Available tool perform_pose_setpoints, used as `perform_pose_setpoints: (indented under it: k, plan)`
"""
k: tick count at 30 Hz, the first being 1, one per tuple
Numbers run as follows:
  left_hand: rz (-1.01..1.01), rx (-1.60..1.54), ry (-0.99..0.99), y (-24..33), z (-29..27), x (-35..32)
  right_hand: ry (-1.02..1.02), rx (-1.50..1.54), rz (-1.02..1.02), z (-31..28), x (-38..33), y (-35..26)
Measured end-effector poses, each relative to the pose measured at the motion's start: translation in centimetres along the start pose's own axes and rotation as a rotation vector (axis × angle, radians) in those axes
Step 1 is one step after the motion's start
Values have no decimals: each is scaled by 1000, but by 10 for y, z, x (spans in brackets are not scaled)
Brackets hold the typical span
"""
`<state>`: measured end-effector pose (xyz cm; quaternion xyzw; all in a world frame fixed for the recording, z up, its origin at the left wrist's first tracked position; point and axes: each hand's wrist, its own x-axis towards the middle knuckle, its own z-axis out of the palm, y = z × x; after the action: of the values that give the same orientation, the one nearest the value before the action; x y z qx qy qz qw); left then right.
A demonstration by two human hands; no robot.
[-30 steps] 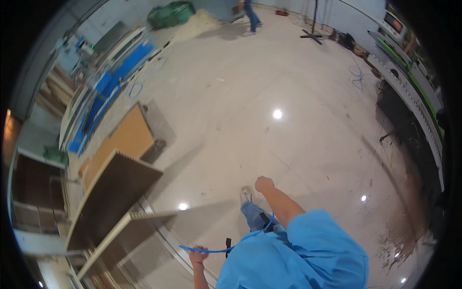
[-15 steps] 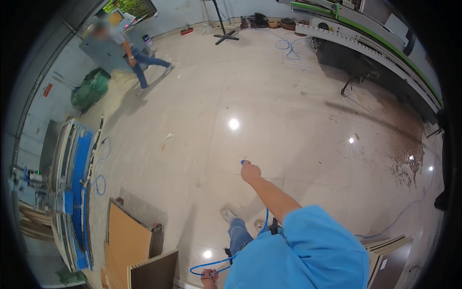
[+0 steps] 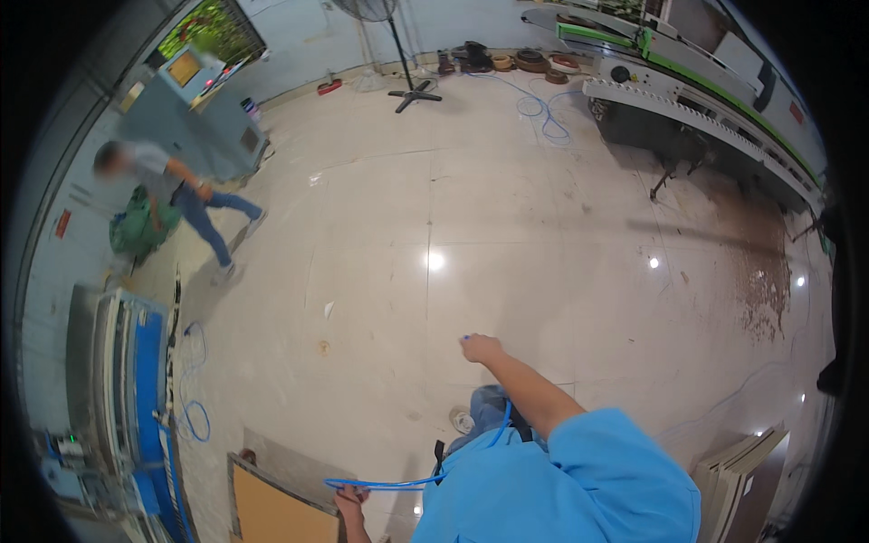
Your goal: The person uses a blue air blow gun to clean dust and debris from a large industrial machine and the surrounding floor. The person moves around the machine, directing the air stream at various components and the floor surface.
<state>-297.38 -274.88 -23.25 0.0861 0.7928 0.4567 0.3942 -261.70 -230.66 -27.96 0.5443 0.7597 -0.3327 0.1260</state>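
Note:
My right hand is closed in front of me, over the tiled floor. A small blue tip sticks out of its fist; the rest of that object is hidden by my fingers. Low on my left, my left hand is closed on a thin blue hose. From there the hose runs in a loop to my waist. Another stretch of blue tubing hangs in front of my blue shirt, over my jeans.
A long machine with a green rail stands at the far right, brown dust below it. A person walks at the left, near a grey cabinet. Panels stand near my left hand, more boards at right. A fan stand is ahead.
My view has shifted as I step forward. My right hand stays stretched out, its blue tip less exposed. My left hand has come up and left with the hose. The person has walked on.

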Motion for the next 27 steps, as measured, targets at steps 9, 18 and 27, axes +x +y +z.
perform_pose_setpoints:
  k: [9,18,27]
  plan:
    - [177,210,-302,252,136,240,83,372,-52,-173,235,-179]
    - [-7,91,-259,346,206,354,164,485,87,-367,461,-242]
    - [-48,187,-367,399,269,512,209,512,511,-432,618,-137]
